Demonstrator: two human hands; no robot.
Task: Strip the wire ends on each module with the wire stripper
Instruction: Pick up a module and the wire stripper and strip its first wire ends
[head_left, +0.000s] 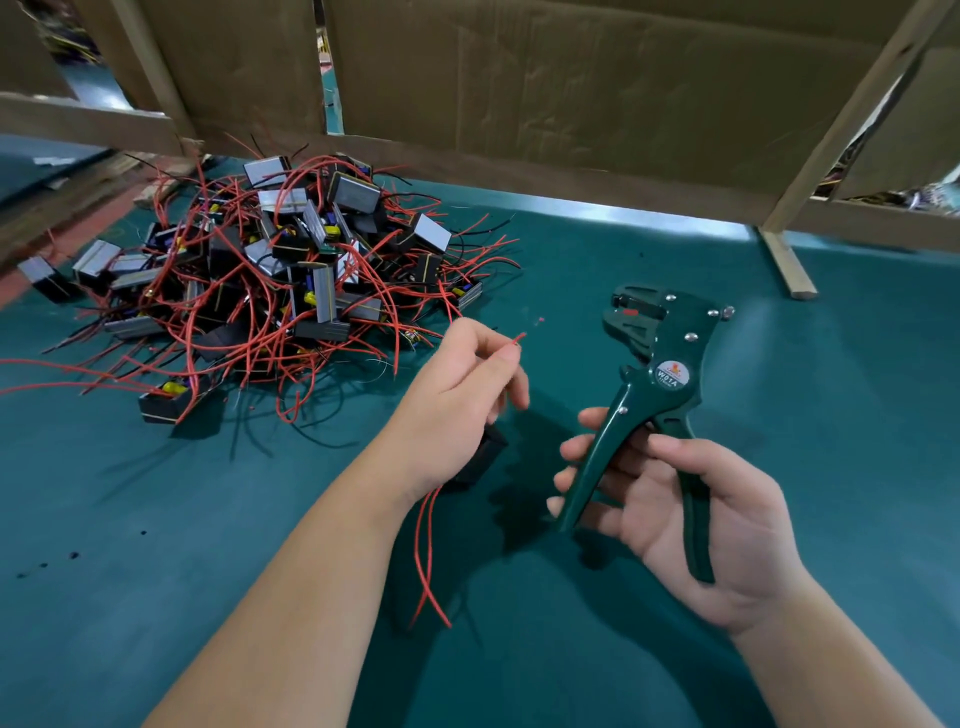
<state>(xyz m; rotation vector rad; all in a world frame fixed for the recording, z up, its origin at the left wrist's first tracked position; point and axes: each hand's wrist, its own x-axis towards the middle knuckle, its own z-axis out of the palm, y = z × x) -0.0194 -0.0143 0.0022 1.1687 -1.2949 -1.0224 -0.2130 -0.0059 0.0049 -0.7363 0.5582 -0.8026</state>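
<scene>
**Desk:** What fills the frame?

**Photographer:** Cardboard panels (571, 78) on a wooden frame (852, 119) wall off the back of a teal-covered bench (727, 291).

**Desk:** And on it?

**Photographer:** A heap of modules (270, 260), tangled in red and black leads, lies at far left. The right hand (691, 519) grips the green wire stripper (654, 374) by its spread handles, above the bench at centre right. Just beside it, the left hand (457, 395) pinches a red wire end (517, 340), with a black module (483, 457) showing beneath its palm.
</scene>
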